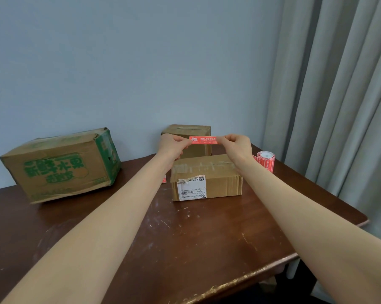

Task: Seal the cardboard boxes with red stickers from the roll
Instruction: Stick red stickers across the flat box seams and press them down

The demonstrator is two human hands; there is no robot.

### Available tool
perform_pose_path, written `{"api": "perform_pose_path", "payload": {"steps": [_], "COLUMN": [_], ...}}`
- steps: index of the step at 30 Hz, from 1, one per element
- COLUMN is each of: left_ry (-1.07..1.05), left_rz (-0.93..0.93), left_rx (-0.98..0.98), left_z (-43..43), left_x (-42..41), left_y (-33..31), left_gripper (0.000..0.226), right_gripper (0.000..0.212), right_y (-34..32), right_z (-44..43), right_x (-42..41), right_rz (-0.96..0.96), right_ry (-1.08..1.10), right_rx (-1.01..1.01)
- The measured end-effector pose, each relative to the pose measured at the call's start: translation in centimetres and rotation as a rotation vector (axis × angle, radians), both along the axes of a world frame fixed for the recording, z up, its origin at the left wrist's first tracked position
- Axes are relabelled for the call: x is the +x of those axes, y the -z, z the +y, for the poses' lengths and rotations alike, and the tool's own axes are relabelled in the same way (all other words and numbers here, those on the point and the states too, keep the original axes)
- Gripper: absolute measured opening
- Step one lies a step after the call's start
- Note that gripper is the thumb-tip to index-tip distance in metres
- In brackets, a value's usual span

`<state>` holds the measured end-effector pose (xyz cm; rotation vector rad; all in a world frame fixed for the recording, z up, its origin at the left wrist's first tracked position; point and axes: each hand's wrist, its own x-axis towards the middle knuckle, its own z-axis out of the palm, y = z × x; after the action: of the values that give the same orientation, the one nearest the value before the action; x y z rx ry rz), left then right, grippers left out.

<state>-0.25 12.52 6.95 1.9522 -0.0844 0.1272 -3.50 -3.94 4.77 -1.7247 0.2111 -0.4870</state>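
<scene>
A red sticker (203,140) is stretched flat between my two hands, held in the air above a small cardboard box (215,183) with a white shipping label. My left hand (171,148) pinches the sticker's left end and my right hand (236,148) pinches its right end. Behind the sticker stands another small box (198,130) against the wall. A large box with green print (60,165) lies on the table's left side. The roll of red stickers (265,160) stands at the table's right edge, beside the small box.
The dark wooden table (185,242) is scratched, with its front edge near me and its right corner by a grey curtain (338,95). A blue-grey wall runs behind the boxes. A small red scrap (164,179) lies left of the labelled box.
</scene>
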Motion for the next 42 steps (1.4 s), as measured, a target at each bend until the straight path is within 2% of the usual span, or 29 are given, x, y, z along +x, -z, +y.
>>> {"api": "perform_pose_path", "payload": {"steps": [4,11,20,25,35,39,42], "left_ry": [-0.023,-0.094,-0.094,-0.056,-0.046,-0.039,-0.039], "left_rz": [0.02,0.008,0.026,0.007,0.01,0.001,0.009], "left_rx": [0.027,0.093,-0.119,-0.119,-0.1,-0.072,-0.052], "left_z": [0.6,1.0,1.3,0.8,0.4,0.5,0.6], "left_x": [0.5,0.8,0.6,0.1,-0.2,0.0,0.2], "left_y": [0.8,1.5,1.6,1.1,1.0,1.1,1.3], "left_gripper": [0.008,0.024,0.034,0.025,0.025,0.015,0.019], "right_gripper": [0.019,0.024,0.022,0.022,0.016,0.016,0.017], "right_y": [0.2,0.6,0.6,0.7,0.7,0.8,0.9], "right_z": [0.2,0.4,-0.1,-0.2,-0.4,-0.3,-0.3], "right_x": [0.0,0.1,0.1,0.3,0.2,0.3,0.4], "right_rz": [0.012,0.024,0.023,0.022,0.034,0.047,0.053], "right_ry": [-0.035,-0.055,-0.033,-0.02,-0.011,-0.019,-0.025], "right_rx": [-0.022,-0.067,-0.062,-0.082,-0.094,-0.101,-0.102]}}
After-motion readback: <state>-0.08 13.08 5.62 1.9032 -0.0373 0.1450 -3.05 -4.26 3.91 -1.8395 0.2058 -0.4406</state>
